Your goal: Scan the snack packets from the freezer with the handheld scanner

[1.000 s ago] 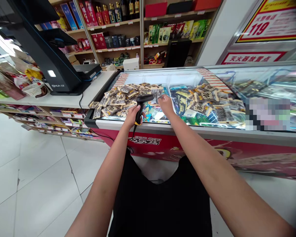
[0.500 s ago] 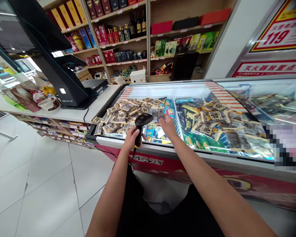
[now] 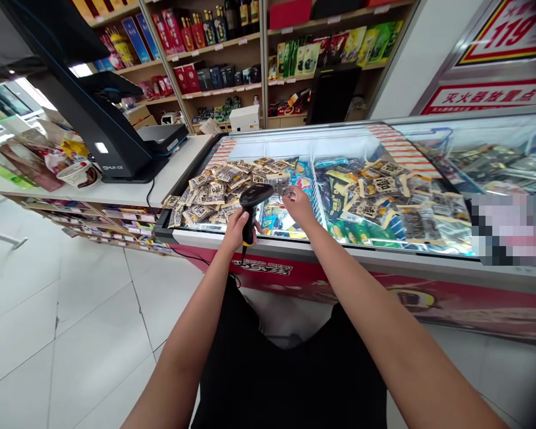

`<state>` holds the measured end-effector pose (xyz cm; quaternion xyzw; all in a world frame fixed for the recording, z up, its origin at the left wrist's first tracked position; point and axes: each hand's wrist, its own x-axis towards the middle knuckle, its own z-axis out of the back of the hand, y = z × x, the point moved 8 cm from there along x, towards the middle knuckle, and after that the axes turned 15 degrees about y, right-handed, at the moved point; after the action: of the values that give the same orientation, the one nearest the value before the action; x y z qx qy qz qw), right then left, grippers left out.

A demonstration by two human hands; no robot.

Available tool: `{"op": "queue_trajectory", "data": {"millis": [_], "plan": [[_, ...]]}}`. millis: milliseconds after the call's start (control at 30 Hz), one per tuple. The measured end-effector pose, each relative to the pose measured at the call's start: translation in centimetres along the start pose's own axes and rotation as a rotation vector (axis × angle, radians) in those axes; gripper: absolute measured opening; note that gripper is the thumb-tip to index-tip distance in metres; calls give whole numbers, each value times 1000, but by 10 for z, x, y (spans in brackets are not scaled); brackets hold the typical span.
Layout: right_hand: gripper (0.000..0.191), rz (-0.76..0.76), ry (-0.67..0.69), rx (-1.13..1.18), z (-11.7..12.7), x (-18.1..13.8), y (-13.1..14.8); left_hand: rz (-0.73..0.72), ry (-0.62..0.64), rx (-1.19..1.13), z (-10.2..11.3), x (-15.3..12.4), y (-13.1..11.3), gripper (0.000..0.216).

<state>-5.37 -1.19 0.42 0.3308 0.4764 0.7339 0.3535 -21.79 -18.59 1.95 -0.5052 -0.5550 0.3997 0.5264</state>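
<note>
Your left hand wraps around the grip of a black handheld scanner, its head pointing toward 2 o'clock. Your right hand, fingers pinched narrow, holds the edge of a small packet, which sits at 10 o'clock from that hand and just beside the scanner's head, over the freezer. One pile of packets lies at 10 o'clock from the scanner, another pile at 3 o'clock from your right hand.
</note>
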Motion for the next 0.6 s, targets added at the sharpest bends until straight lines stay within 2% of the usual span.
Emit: {"op": "queue_trajectory", "data": {"millis": [267,600], "plan": [[39,10,38,61,-5,0,-2,-2,-8,-50,5,0,7,80],[53,-9,58,49,-5,-4,3,27,4,-50,1,0,2,83]]}}
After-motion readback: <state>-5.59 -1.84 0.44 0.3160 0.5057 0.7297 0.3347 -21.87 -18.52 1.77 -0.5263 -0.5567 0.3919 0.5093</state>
